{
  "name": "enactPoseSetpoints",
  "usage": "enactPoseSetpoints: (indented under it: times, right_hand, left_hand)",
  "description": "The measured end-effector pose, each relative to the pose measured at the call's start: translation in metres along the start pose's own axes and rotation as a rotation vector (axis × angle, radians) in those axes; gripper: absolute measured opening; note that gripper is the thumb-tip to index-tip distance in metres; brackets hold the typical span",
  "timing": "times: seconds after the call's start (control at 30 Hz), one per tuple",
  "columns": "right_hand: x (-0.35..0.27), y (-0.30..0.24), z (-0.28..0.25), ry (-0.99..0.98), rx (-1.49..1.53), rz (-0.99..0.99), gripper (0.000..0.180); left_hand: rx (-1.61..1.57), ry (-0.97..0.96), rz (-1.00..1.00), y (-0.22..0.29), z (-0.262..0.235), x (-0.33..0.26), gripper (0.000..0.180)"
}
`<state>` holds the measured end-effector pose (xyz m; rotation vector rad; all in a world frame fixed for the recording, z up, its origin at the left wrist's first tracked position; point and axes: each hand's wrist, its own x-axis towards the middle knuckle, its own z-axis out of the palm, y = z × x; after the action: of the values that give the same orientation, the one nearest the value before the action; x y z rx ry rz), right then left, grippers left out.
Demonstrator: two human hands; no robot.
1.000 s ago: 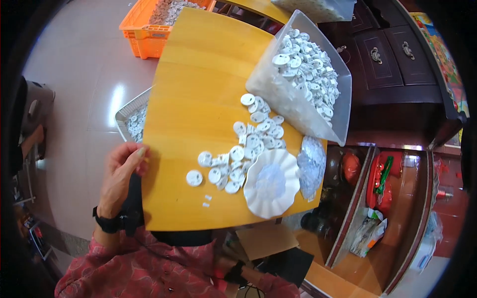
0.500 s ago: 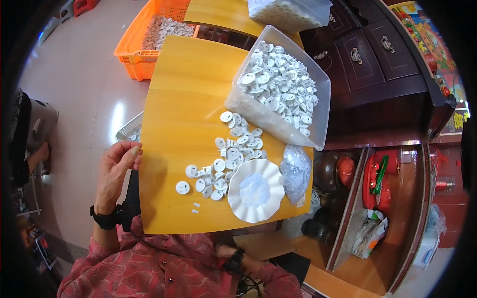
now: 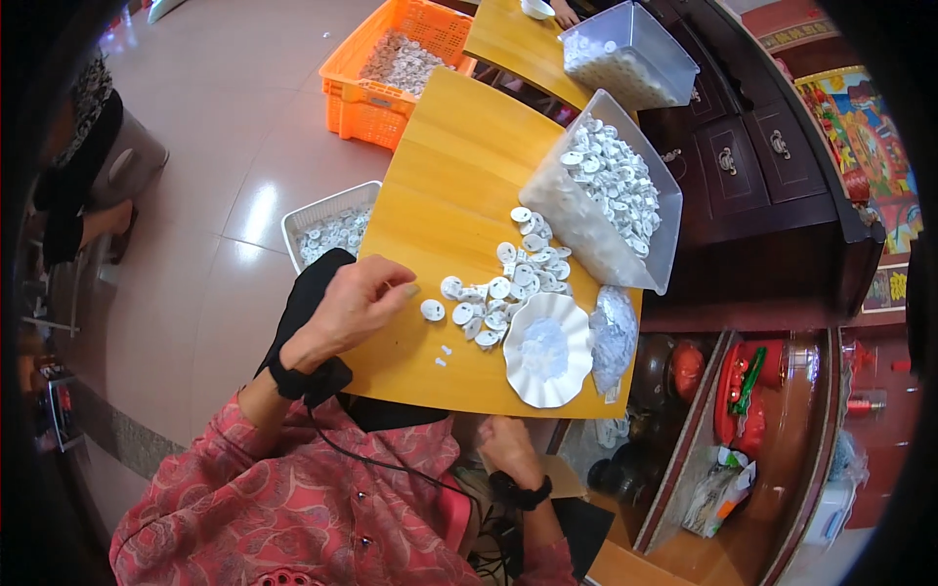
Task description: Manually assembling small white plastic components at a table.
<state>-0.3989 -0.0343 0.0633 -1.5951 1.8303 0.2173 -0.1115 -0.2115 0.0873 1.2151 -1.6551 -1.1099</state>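
My left hand (image 3: 358,305) is over the left part of the yellow table (image 3: 440,146). Its fingers are loosely bent, thumb and forefinger slightly apart, with nothing visible between them. Just right of it lies a single round white plastic piece (image 3: 433,310), at the edge of a loose heap of similar pieces (image 3: 528,276). Below the table's front edge, my right hand (image 3: 510,451) is closed; whatever it may hold is hidden. A white scalloped dish (image 3: 521,376) with small pale bits (image 3: 545,348) stands beside the heap. Two tiny white parts (image 3: 442,361) lie near the front.
A clear tub (image 3: 660,264) heaped with white pieces stands at the table's right, above a plastic bag (image 3: 613,337) of small parts. Left of the table are a white basket (image 3: 293,227) and an orange crate (image 3: 357,115). Dark drawers (image 3: 728,161) stand right. Another person's hand (image 3: 564,13) shows far off.
My left hand has come from beside the table's left edge, near the white basket, rightward over the table. My right hand has come into sight below the front edge. The whole view has shifted.
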Motion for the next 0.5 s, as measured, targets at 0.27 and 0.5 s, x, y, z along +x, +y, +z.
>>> enactPoseSetpoints:
  times: [0.27, 0.5]
  right_hand:
    - [-0.039, -0.036, -0.046, 0.218, 0.476, 0.018, 0.018]
    - [-0.015, -0.043, -0.028, 0.841, 0.156, -0.174, 0.010]
  left_hand:
    - [0.273, -0.058, 0.233, -0.009, 0.037, -0.012, 0.023]
    - [0.445, -0.147, 0.313, -0.008, 0.040, -0.020, 0.017]
